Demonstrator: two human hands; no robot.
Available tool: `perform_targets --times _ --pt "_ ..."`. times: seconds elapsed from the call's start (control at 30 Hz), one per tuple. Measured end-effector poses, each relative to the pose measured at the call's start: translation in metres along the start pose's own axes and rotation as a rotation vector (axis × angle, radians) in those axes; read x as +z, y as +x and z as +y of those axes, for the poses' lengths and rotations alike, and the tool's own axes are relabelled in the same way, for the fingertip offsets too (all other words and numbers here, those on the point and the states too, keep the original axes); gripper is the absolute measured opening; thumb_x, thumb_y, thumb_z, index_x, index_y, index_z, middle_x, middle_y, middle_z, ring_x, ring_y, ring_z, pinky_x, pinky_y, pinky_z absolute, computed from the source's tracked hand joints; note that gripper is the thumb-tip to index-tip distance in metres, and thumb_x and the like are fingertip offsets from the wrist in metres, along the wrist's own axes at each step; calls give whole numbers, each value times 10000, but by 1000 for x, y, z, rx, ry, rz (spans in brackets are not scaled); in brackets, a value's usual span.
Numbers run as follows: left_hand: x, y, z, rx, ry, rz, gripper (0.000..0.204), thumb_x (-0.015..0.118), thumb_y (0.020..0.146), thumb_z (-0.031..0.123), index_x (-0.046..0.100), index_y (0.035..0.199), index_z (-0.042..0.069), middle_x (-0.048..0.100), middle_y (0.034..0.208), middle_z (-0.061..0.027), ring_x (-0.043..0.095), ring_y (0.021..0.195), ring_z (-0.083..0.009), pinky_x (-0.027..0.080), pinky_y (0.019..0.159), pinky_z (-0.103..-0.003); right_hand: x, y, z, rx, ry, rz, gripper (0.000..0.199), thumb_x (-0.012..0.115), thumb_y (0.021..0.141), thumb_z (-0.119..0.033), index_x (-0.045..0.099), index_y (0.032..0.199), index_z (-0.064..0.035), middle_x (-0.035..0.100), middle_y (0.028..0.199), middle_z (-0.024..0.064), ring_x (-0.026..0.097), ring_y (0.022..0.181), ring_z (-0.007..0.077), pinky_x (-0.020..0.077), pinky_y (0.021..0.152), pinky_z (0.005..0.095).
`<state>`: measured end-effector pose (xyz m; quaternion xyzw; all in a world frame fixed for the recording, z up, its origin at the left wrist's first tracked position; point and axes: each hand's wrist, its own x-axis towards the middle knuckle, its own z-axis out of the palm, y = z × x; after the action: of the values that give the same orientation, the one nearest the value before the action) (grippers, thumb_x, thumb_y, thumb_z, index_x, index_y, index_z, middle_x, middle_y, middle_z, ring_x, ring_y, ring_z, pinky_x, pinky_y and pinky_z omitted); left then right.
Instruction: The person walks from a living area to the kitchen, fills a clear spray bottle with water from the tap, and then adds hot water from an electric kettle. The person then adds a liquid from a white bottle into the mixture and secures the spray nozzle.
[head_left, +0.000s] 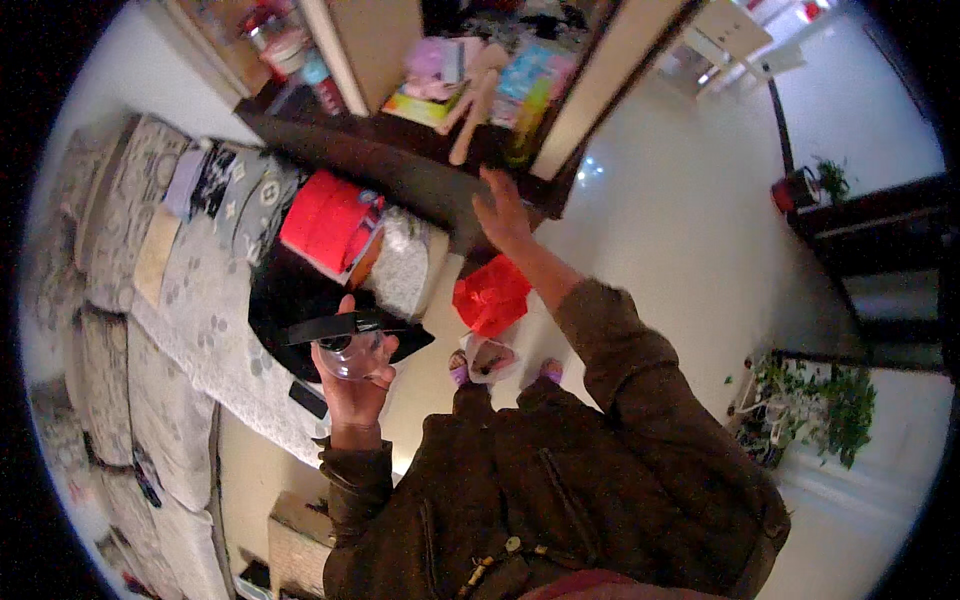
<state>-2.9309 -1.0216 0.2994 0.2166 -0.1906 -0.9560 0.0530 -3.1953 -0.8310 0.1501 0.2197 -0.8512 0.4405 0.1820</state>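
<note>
Left hand [352, 385], grip closed round clear glass bowl [350, 358] with flat black piece [325, 328] across top, probably lid; held over sofa [190, 300] edge. Right hand [503, 212] open, empty, fingers spread near dark shelf unit [400, 165]. Best kept level, bowl supported from beneath.

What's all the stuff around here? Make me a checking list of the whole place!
Surface: pale glossy floor; patterned sofa on the left.
Job's things: clear glass cup with a dark flat object across its top.
Clutter: red bag on the floor, red cushion and dark cloth on the sofa, toys and colourful boxes on the dark shelf unit.
Hands: left hand holds the cup; right hand raised with fingers spread, holding nothing.
Cables: nothing seen.
Surroundings: potted plants on the right, small pot farther back.
</note>
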Motion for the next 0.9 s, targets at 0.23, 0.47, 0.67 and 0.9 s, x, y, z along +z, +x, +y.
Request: perform_targets --times 0.23,0.47,0.67,0.9 --pt "72 45 -91 -179 193 -4 670 417 891 655 418 1399 218 627 1098 -47 650 818 -228 521 485 -274 -199 -169 78 533 13 -202 437 586 867 -74 513 1298 -93 534 1221 136 593 1058 243 523 839 337" --pt "210 70 -285 -202 176 89 601 444 893 636 513 1292 191 618 1057 -33 606 792 -199 493 523 -284 -407 -276 195 818 -32 26 345 589 872 -84 584 1217 -82 610 1169 91 644 951 199 534 798 318" --pt "229 114 -444 -164 963 -493 416 566 866 331 523 1223 121 585 1149 -20 508 1081 -249 389 869 -411 -576 -254 250 815 -94 192 360 587 878 -83 583 1238 -85 624 1154 101 643 920 185 522 791 303" --pt "346 154 -582 -943 -75 -350 491 521 895 570 555 1196 182 592 1113 -50 578 965 -346 528 541 -229 -643 -139 314 705 193 316 338 593 895 -79 580 1232 -69 624 1184 75 624 936 158 511 810 296"
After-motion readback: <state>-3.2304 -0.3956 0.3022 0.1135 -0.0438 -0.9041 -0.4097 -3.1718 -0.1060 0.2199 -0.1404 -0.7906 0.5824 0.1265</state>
